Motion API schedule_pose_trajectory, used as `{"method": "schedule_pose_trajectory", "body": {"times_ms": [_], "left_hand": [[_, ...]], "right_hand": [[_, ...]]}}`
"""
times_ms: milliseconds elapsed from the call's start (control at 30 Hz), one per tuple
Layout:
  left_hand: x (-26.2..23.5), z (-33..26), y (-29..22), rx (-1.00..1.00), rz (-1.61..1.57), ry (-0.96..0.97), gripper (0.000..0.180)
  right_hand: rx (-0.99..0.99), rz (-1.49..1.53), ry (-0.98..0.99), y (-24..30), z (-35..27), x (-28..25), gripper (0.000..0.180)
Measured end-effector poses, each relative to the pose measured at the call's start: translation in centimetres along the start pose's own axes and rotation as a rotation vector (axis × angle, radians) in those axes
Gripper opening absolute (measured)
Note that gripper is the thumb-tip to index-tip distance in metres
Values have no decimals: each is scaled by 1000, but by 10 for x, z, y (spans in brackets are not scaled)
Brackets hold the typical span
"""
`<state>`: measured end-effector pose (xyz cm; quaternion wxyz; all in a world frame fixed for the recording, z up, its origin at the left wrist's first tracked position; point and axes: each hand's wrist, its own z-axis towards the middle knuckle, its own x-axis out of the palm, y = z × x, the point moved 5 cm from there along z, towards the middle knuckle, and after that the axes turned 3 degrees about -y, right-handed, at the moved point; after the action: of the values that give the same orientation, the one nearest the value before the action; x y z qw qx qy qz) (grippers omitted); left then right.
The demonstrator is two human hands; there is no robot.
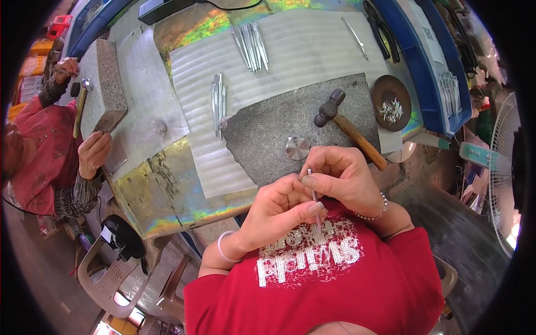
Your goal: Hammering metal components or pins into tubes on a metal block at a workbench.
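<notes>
Partly hidden metal strip (pixel 314 195) between hands

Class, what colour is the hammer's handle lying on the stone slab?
Brown wooden handle, dark metal head; clearest in the head view.

A craft workshop is shown: a hammer (pixel 347 126) is laid on a stone slab (pixel 290 134), thin metal tools (pixel 251 47) are spread on the bench, and a co-worker's mallet (pixel 81 106) is seen.
</notes>
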<state>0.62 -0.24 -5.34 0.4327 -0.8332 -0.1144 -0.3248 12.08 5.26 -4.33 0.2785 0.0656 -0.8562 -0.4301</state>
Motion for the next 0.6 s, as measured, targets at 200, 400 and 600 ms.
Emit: {"method": "schedule_pose_trajectory", "body": {"times_ms": [200, 400, 600], "left_hand": [[-1, 0, -1, 40, -34, 1, 15], [-26, -11, -20, 216, -316, -175, 22], [-37, -10, -77, 435, 26, -340, 16]], "right_hand": [[-27, 39, -58, 3, 0, 0, 7], [-281, 58, -146, 9, -5, -5, 8], [-407, -50, -58, 4, 2, 8, 20]]}}
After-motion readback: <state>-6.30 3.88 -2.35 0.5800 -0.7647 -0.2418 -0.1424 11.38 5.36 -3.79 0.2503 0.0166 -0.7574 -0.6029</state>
